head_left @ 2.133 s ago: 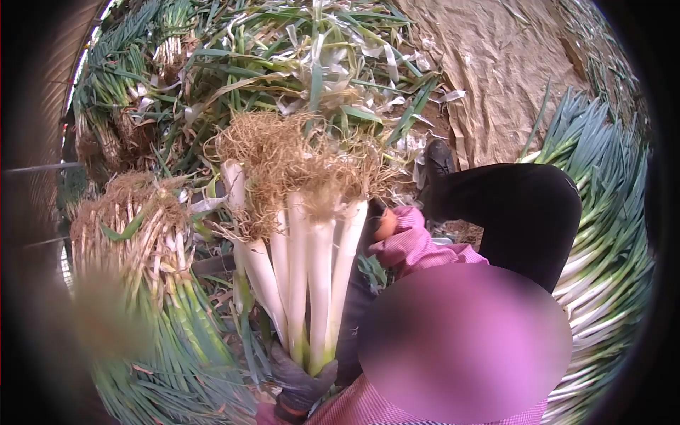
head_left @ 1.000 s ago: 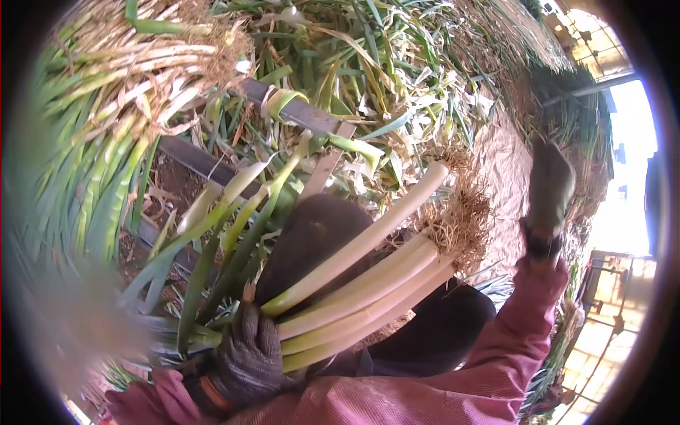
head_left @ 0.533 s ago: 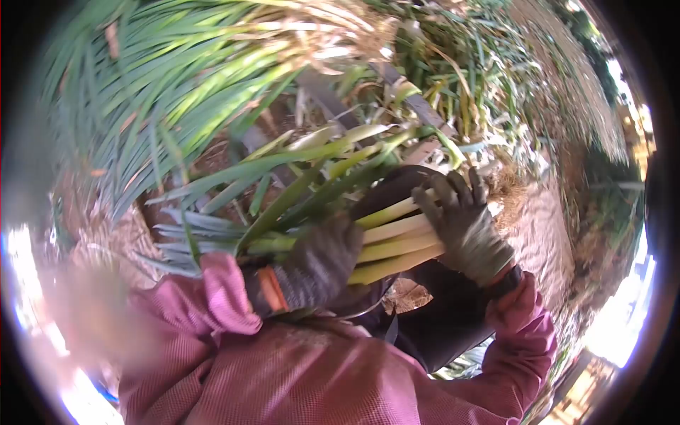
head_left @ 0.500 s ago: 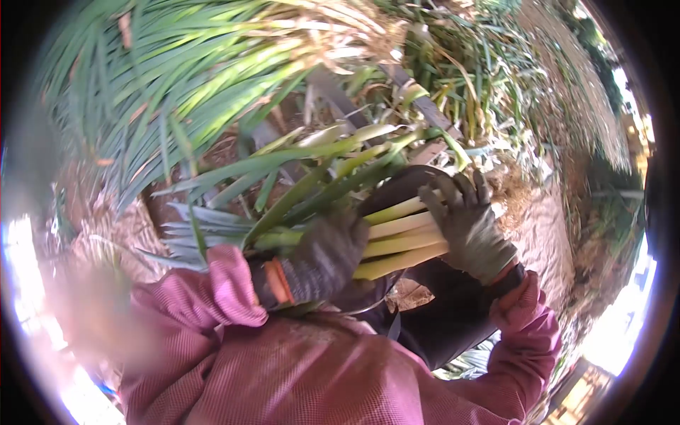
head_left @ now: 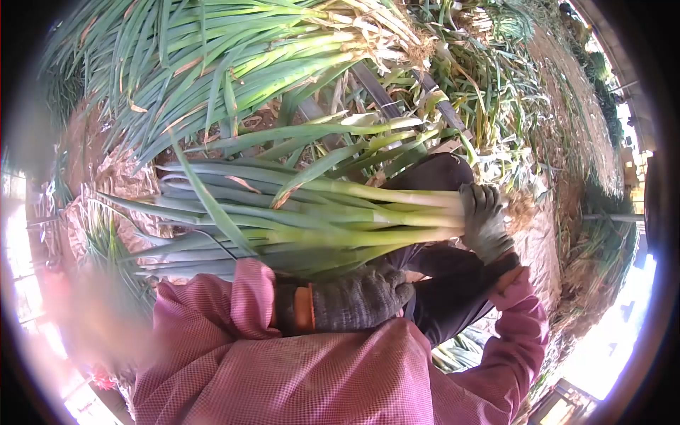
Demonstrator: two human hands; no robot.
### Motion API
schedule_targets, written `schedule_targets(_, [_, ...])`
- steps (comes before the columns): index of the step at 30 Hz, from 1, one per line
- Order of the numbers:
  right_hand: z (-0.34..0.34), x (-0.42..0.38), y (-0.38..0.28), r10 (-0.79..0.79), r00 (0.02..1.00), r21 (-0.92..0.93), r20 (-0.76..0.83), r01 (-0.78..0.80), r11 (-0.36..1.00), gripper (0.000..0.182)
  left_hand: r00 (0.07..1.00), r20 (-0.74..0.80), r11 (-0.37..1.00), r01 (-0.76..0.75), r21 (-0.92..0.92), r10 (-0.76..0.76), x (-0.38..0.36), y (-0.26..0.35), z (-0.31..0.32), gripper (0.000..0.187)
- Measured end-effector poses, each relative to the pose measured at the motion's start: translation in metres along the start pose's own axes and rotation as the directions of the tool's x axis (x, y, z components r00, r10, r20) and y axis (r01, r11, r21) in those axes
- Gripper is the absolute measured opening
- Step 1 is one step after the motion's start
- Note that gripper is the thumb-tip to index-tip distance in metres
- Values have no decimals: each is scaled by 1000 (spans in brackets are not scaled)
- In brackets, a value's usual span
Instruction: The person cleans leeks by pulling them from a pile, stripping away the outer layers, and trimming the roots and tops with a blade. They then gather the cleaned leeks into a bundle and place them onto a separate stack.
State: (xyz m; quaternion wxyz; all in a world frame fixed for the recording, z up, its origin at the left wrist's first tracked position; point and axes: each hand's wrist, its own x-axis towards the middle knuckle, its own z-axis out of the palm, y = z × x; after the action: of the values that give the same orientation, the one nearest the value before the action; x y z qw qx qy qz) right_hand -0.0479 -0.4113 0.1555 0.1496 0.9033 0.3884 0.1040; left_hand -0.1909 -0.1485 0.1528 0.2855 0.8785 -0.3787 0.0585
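Note:
My right hand [head_left: 484,221], in a grey-green glove, is closed around the pale root ends of a bunch of green onions [head_left: 333,212]. The bunch lies sideways above my lap, its long green leaves fanning out to the left. Below the bunch, close to my body, is my left hand [head_left: 365,297] in a dark grey glove with an orange cuff band. Its fingers look curled together, and anything inside them is hidden. Dark trousers [head_left: 453,280] cover my legs under the white ends.
A large pile of green onions [head_left: 234,71] with dry roots lies ahead on dark slats [head_left: 375,88]. Loose trimmed leaves [head_left: 489,106] are heaped to the right. Brown sheeting [head_left: 542,262] lies at the right, and more onions [head_left: 103,241] at the left.
My left hand has let go of the stalks and moved down toward my body. My right hand has closed around the white ends, and the bunch now shows in full.

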Motion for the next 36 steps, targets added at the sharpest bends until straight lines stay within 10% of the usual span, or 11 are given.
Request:
schedule_targets(2, [-32, 16, 1, -17, 990, -96, 140, 30, 995, 48, 933, 324, 943, 241, -229, -160, 3, 9, -11, 33])
schedule_targets(7, [-131, 54, 7, -274, 954, -399, -126, 204, 894, 36, 794, -348, 853, 377, -361, -499, 1, -20, -60, 53])
schedule_targets(10, [-165, 50, 19, -252, 956, -406, -149, 173, 897, 32, 649, -487, 725, 687, 47, -584, -12, -74, -79, 32])
schedule_targets(14, [-208, 11, 63, -95, 990, -466, -108, 34, 884, 38, 941, -49, 793, 310, 524, -336, -34, -179, -72, 31])
schedule_targets(16, [-219, -31, 98, -43, 992, -526, -121, -27, 850, 46, 931, -223, 456, 339, 823, -289, -20, -253, -68, 11])
schedule_targets(17, [-223, -60, 119, -7, 994, -569, -110, -58, 820, 53, 954, -232, 664, 300, 685, -192, -16, -297, -94, 16])
schedule_targets(24, [-189, -247, 88, 431, 902, -611, -23, -354, 708, 66, 583, -437, 152, 700, 698, -685, 9, -444, -239, 57])
schedule_targets(29, [-156, -259, -2, 483, 858, -587, -174, -484, 649, 47, 978, -50, 821, 199, 536, -204, 150, -288, -135, 70])
schedule_targets(30, [-156, -254, -13, 530, 832, -557, -160, -520, 647, 39, 972, -9, 970, 236, -53, -237, 179, -238, -83, 68])
schedule_targets(32, [-163, -247, -31, 626, 770, -501, -124, -593, 631, 23, 724, 687, 947, 264, -183, -69, 259, -79, -43, 54])
schedule_targets(36, [-160, -263, -53, 707, 704, -468, -60, -646, 603, 23, 547, 762, 934, -273, -230, 347, 278, 53, 64, 69])
